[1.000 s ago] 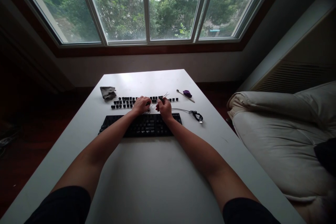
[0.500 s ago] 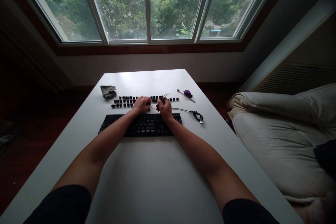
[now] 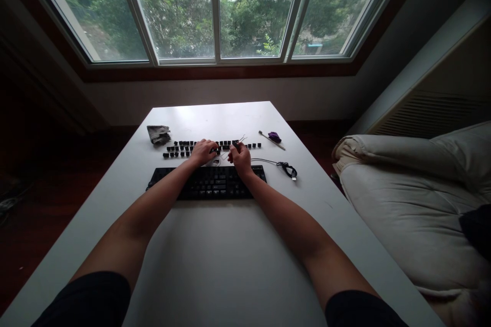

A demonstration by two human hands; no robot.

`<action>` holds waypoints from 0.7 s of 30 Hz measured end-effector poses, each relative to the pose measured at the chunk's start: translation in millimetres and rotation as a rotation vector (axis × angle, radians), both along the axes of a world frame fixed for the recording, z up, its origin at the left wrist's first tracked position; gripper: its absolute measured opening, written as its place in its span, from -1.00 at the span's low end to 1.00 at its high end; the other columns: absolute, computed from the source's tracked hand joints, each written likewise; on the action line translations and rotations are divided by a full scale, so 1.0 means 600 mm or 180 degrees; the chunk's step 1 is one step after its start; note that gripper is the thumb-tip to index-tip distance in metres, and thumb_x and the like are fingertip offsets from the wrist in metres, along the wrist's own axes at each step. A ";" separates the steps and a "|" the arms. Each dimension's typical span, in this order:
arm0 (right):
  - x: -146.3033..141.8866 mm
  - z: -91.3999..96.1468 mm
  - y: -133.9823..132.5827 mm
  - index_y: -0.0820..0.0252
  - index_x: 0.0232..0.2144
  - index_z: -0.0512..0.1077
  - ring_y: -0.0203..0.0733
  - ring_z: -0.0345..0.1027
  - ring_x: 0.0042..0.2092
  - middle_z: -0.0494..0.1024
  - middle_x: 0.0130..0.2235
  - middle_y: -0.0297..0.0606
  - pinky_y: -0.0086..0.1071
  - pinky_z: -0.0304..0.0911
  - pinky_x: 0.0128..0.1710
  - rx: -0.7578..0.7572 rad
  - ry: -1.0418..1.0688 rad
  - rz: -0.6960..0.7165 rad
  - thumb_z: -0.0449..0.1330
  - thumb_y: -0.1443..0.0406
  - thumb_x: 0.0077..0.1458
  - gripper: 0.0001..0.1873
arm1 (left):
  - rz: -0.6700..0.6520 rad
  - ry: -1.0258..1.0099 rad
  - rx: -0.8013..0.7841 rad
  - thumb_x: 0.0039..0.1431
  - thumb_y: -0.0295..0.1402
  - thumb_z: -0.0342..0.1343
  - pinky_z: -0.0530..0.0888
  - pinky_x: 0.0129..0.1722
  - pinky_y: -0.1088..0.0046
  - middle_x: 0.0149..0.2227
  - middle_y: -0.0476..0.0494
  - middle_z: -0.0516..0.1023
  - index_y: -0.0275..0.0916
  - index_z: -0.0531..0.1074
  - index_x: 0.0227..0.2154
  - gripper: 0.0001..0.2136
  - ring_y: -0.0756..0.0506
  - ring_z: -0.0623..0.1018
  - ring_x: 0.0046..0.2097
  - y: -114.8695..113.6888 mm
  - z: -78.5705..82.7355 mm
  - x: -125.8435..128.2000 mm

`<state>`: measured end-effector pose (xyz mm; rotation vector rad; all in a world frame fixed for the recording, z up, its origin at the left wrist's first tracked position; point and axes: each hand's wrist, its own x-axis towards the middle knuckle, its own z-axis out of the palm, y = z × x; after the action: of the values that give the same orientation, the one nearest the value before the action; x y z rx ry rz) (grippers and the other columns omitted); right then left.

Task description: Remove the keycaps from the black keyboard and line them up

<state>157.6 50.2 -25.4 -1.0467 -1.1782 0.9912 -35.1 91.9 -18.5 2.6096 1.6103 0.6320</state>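
My right hand (image 3: 240,157) is closed around a wire keycap puller (image 3: 235,144) above the back edge of the black keyboard (image 3: 215,185). Its thin wires stick out on both sides of the fist. My left hand (image 3: 203,152) is over the rows of loose black keycaps (image 3: 182,148), palm down. Its fingers are bent and its thumb is apart from them; dark keycaps lie close to the fingertips. A small pale ring-like item (image 3: 216,162) lies between my hands, behind the keyboard. My forearms hide parts of the keyboard.
On the white table (image 3: 226,255), a grey cloth (image 3: 158,134) lies back left. A thin brush (image 3: 272,140) and a crumpled purple item (image 3: 274,137) lie back right. The coiled USB cable (image 3: 287,167) is right of the keyboard. A pale sofa (image 3: 406,214) stands to the right.
My left hand has shifted slightly left, away from the right hand, uncovering keycaps and more of the ring-like item. My right hand stays in place with the keycap puller.
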 end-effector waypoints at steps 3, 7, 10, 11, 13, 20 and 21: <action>0.001 0.000 -0.001 0.12 -0.37 0.28 -0.33 0.35 -0.61 0.45 -0.55 -0.41 -0.51 0.26 -0.67 0.0011 -0.0016 0.0018 0.17 0.02 0.16 -0.69 | -0.0056 -0.0028 0.0018 0.10 -0.41 0.14 0.35 -0.07 0.20 -0.20 -0.15 0.60 -0.11 0.55 -0.21 -0.80 -0.24 0.46 -0.08 -0.002 0.002 0.002; 0.001 0.001 -0.002 0.12 -0.37 0.28 -0.33 0.35 -0.61 0.45 -0.55 -0.40 -0.51 0.25 -0.66 0.0022 -0.0040 0.0001 0.17 0.02 0.16 -0.68 | -0.0086 -0.0036 0.0017 0.10 -0.42 0.13 0.35 -0.07 0.19 -0.18 -0.15 0.61 -0.10 0.55 -0.24 -0.82 -0.24 0.46 -0.08 -0.004 0.003 0.004; 0.001 0.001 -0.001 0.12 -0.37 0.28 -0.33 0.36 -0.60 0.46 -0.54 -0.40 -0.51 0.26 -0.66 0.0017 -0.0043 0.0015 0.17 0.02 0.17 -0.68 | -0.0072 -0.0022 -0.0003 0.10 -0.42 0.13 0.35 -0.08 0.19 -0.19 -0.15 0.61 -0.10 0.55 -0.24 -0.82 -0.24 0.47 -0.09 -0.003 0.004 0.004; 0.000 0.001 -0.001 0.12 -0.37 0.28 -0.33 0.36 -0.60 0.46 -0.54 -0.40 -0.51 0.26 -0.66 0.0018 -0.0043 0.0018 0.17 0.02 0.17 -0.68 | -0.0070 -0.0016 -0.0005 0.11 -0.42 0.13 0.35 -0.08 0.19 -0.20 -0.15 0.60 -0.10 0.55 -0.24 -0.82 -0.24 0.46 -0.09 -0.003 0.004 0.004; 0.000 0.000 0.000 0.12 -0.37 0.27 -0.33 0.36 -0.60 0.45 -0.54 -0.41 -0.51 0.26 -0.66 0.0016 -0.0042 0.0020 0.16 0.02 0.17 -0.68 | -0.0062 -0.0018 0.0010 0.11 -0.41 0.14 0.36 -0.08 0.20 -0.20 -0.16 0.60 -0.11 0.55 -0.22 -0.81 -0.24 0.46 -0.09 -0.005 0.004 0.004; -0.003 0.001 0.000 0.12 -0.34 0.28 -0.33 0.36 -0.60 0.46 -0.54 -0.43 -0.52 0.25 -0.66 0.0013 -0.0159 0.0278 0.18 0.01 0.15 -0.67 | 0.0006 -0.0190 0.0107 0.18 -0.38 0.11 0.36 -0.03 0.20 -0.18 -0.17 0.58 -0.12 0.56 -0.21 -0.83 -0.22 0.46 -0.08 -0.024 0.011 -0.006; -0.004 0.002 -0.002 0.12 -0.35 0.29 -0.33 0.37 -0.59 0.47 -0.54 -0.42 -0.51 0.25 -0.65 0.0033 -0.0220 0.0409 0.18 0.00 0.14 -0.67 | 0.0009 -0.0232 0.0125 0.19 -0.37 0.11 0.36 -0.03 0.20 -0.18 -0.17 0.58 -0.13 0.56 -0.22 -0.84 -0.22 0.47 -0.08 -0.030 0.012 -0.010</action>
<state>155.3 49.2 -24.1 -1.0138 -1.3192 1.0544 -41.1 74.1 -11.5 2.5790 1.5974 0.7573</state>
